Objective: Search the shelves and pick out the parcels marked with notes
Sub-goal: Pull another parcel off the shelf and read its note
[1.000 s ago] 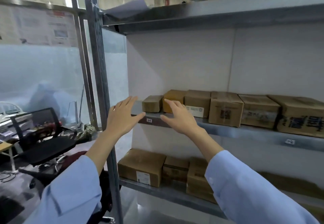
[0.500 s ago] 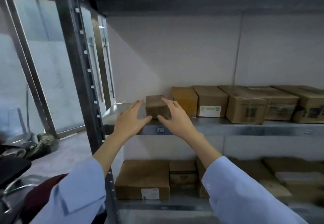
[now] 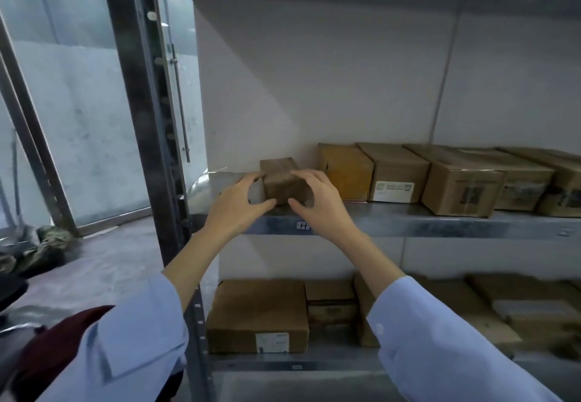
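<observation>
Small cardboard parcel [image 3: 283,181], gripped by left hand [image 3: 237,205] and right hand [image 3: 322,202] on the shelf [image 3: 408,221], shows no note; search apparently barely begun.

Both arms reach up and forward, away from the body. The left hand [image 3: 235,205] is on the left and the right hand [image 3: 319,205] is just beside it on the right. They are close but not touching. Each hand curls round one side of a small box [image 3: 278,181]. The left thumb points right along the near bottom edge, and the right thumb points left toward it. The right fingers bend over the top. Both wrists are bare. Nearer, the left sleeve [image 3: 125,348] and right sleeve [image 3: 440,338] are light blue.
</observation>
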